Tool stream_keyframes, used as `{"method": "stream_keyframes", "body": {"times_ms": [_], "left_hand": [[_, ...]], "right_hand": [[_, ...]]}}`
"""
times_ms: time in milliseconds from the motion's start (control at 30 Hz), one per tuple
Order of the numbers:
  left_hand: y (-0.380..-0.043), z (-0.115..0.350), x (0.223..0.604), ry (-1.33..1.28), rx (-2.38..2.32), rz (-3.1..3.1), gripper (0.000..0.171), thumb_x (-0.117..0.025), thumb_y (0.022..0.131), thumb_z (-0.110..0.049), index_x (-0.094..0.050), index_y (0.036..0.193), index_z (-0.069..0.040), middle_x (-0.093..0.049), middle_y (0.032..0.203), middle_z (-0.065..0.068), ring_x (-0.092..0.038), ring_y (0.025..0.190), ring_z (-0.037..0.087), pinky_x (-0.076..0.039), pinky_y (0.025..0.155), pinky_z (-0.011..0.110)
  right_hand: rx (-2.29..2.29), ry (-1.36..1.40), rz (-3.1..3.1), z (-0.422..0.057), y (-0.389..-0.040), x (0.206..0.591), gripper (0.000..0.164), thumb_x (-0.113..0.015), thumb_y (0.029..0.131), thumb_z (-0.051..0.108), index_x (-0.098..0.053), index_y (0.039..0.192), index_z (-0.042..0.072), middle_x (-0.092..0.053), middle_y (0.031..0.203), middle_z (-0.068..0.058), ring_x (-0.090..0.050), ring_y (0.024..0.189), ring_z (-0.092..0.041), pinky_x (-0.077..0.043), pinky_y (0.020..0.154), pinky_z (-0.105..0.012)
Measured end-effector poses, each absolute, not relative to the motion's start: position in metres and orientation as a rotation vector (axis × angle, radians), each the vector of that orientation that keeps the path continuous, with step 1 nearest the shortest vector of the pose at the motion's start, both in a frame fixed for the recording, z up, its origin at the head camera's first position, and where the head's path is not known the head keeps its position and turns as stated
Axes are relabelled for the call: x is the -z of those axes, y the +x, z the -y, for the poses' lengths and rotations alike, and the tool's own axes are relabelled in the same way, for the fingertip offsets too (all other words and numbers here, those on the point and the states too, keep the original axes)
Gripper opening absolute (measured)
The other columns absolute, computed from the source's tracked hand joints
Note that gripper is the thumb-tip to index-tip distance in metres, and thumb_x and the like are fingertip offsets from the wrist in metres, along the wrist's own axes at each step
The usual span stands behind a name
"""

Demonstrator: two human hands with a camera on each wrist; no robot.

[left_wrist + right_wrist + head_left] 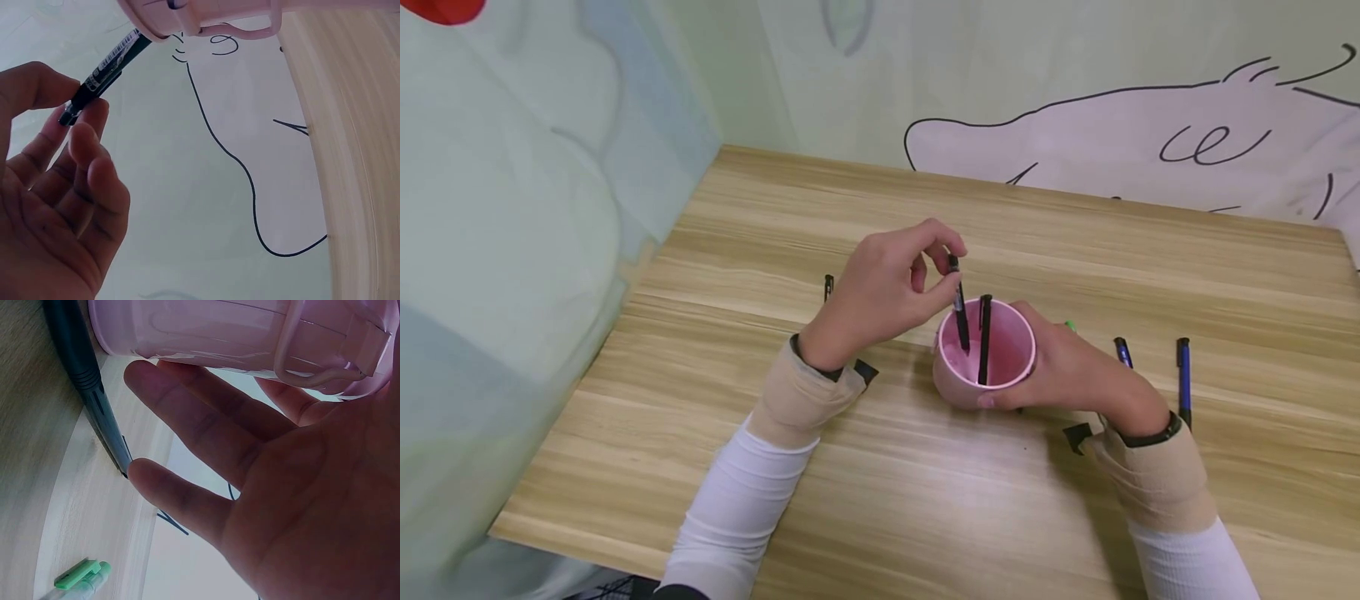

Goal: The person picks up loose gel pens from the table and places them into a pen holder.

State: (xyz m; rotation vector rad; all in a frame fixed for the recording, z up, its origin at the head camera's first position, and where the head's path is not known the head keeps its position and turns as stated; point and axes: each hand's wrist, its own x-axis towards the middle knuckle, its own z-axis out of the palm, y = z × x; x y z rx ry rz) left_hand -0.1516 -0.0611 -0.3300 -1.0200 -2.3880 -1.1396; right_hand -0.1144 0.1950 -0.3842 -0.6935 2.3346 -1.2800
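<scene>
My left hand [887, 287] pinches a black pen [961, 312] near its upper end, between thumb and fingertips. The pen's lower end is inside the pink cup [946, 387], which has a loop handle on its side. Another black pen [984, 342] leans inside against the near rim. My right hand [1067, 367] grips the cup from the right, thumb at the near side. In the right wrist view, its fingers [206, 428] lie along the cup wall, and the little finger is close to a dark pen [94, 394]; whether they touch, I cannot tell.
Blue pens [1184, 375] lie on the wooden table [925, 508] right of the right hand, one partly hidden by the wrist. A green-capped marker [81, 575] lies beyond that hand. A black pen [828, 287] shows behind the left wrist. A patterned wall stands behind.
</scene>
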Motion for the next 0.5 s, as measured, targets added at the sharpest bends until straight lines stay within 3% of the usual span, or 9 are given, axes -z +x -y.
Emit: {"method": "stream_keyframes", "body": {"times_ms": [500], "left_hand": [[-0.1524, 0.0595, 0.3321, -1.058, 1.137, 2.427, 0.015, -0.067, 0.088, -0.008, -0.068, 0.103, -0.008, -0.067, 0.083, -0.004, -0.049, 0.060, 0.006, -0.043, 0.057, 0.025]], "right_hand": [[1.273, -0.673, -2.327, -0.1947, -0.1142, 0.3823, 0.093, -0.095, 0.067, 0.036, -0.041, 0.138, 0.011, -0.060, 0.124, -0.005, -0.059, 0.113, -0.023, -0.053, 0.090, -0.042]]}}
